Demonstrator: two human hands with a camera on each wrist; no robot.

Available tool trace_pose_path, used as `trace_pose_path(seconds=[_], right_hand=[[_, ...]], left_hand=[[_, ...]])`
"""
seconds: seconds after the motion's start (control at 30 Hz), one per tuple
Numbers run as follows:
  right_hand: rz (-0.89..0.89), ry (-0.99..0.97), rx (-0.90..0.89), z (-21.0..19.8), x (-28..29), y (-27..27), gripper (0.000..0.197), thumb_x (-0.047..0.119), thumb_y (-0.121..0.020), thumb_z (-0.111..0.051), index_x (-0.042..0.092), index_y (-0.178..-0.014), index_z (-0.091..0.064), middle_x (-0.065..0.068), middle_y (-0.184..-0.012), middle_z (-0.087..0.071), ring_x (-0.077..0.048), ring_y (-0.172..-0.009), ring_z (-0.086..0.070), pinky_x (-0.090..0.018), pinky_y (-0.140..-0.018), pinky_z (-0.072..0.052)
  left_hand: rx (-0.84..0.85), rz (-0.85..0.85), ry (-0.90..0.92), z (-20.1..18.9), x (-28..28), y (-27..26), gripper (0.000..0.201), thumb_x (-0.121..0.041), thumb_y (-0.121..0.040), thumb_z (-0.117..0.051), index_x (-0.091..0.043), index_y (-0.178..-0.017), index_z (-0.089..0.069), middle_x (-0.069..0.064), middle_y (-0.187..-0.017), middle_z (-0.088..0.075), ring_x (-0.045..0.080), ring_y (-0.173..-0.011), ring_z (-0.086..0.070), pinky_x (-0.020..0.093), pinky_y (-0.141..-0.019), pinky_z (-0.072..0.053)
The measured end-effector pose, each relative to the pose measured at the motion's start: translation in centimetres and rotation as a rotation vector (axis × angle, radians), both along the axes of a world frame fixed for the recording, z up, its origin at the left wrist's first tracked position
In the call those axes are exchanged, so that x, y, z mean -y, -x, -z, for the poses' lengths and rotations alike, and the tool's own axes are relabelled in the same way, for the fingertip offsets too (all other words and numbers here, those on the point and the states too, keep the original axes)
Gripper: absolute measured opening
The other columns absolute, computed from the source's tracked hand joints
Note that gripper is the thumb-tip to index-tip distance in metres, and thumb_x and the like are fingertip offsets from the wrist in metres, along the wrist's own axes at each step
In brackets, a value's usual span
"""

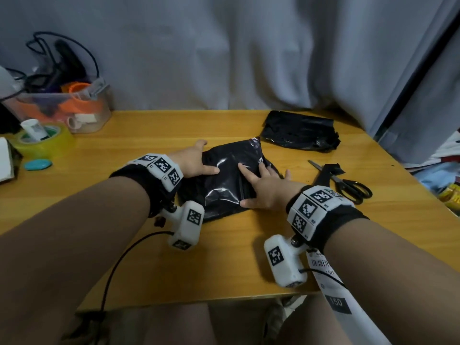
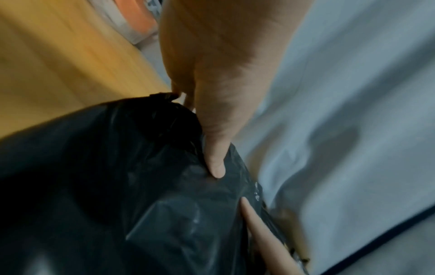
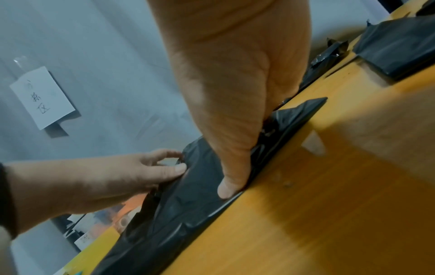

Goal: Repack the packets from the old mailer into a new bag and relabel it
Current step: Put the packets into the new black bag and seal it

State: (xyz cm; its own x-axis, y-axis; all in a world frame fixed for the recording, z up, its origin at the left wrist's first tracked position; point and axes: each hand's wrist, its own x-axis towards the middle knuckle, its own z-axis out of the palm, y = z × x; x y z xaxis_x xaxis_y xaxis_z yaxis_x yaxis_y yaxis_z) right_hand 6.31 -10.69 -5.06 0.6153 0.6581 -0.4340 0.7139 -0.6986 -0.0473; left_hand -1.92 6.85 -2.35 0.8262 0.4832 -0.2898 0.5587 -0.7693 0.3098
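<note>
Presently both hands lie on the new bag (image 1: 227, 181), which sits flat on the table (image 1: 249, 257) at centre, just in front of the person. Left hand (image 1: 193, 161) holds the bag's left edge: thumb straight on top, the other fingers reaching round the far left corner; the right wrist view shows them curled at the edge, seemingly pinching the film. Right hand (image 1: 265, 186) is spread flat, fingers straight and splayed, pressing down on the bag's right half. Nothing is gripped by it.

Judgement: the right palm pins and flattens the film, pushing air out and keeping the contents from shifting, while the left steadies or tucks the opposite edge. That fits closing or folding the bag before labelling. The bag looks filled, though the packets themselves are hidden under black plastic.

The old mailer (image 1: 300, 131) lies crumpled at the far right of the table, well apart from the bag, probably set aside as emptied. Scissors (image 1: 348, 184) rest near the right hand, with a black scrap (image 1: 332, 169) over the blades. A tape roll (image 1: 42, 141) stands at the far left, well out of the working area. A printed label strip (image 1: 331, 282) hangs at the near edge under the right forearm, close by for the relabelling step, which is not yet done.

Risk: slick film may slide under the flat palm.
</note>
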Motion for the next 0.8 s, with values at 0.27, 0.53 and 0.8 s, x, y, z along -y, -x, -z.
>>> trace_pose_path(seconds=[0.27,0.53,0.8], right_hand=[[-0.061,-0.479,0.258,-1.7,-0.8,-0.9,0.052,0.036,-0.091,-0.054,0.023,-0.139,-0.04,-0.007,-0.142,-0.042,-0.028,-0.128,-0.038,-0.041,-0.105,-0.032],[-0.021,-0.187,-0.076,-0.9,-2.0,0.4,0.103,0.085,-0.065,-0.047,0.042,-0.148,-0.003,-0.003,-0.161,-0.003,-0.033,-0.146,-0.008,-0.066,-0.111,-0.002],[-0.109,-0.248,-0.214,-1.5,1.2,-2.5,0.063,0.013,-0.082,-0.06,0.041,-0.133,-0.035,0.004,-0.127,-0.05,-0.022,-0.119,-0.05,-0.054,-0.105,-0.034]], left_hand=[[-0.004,-0.124,0.045,-0.2,0.3,1.1,0.038,-0.046,-0.09,-0.054,-0.009,-0.084,-0.053,0.003,-0.079,-0.058,0.022,-0.075,-0.054,0.028,-0.067,-0.042],[0.295,0.04,-0.047,0.2,1.0,1.9,0.048,-0.044,-0.096,-0.04,-0.011,-0.066,-0.059,0.0,-0.06,-0.059,0.019,-0.059,-0.057,0.03,-0.058,-0.043],[0.087,0.343,-0.304,0.5,-1.0,2.2,0.056,-0.054,-0.093,-0.038,-0.031,-0.143,-0.032,-0.001,-0.158,-0.016,0.023,-0.145,-0.013,0.045,-0.118,-0.011]])
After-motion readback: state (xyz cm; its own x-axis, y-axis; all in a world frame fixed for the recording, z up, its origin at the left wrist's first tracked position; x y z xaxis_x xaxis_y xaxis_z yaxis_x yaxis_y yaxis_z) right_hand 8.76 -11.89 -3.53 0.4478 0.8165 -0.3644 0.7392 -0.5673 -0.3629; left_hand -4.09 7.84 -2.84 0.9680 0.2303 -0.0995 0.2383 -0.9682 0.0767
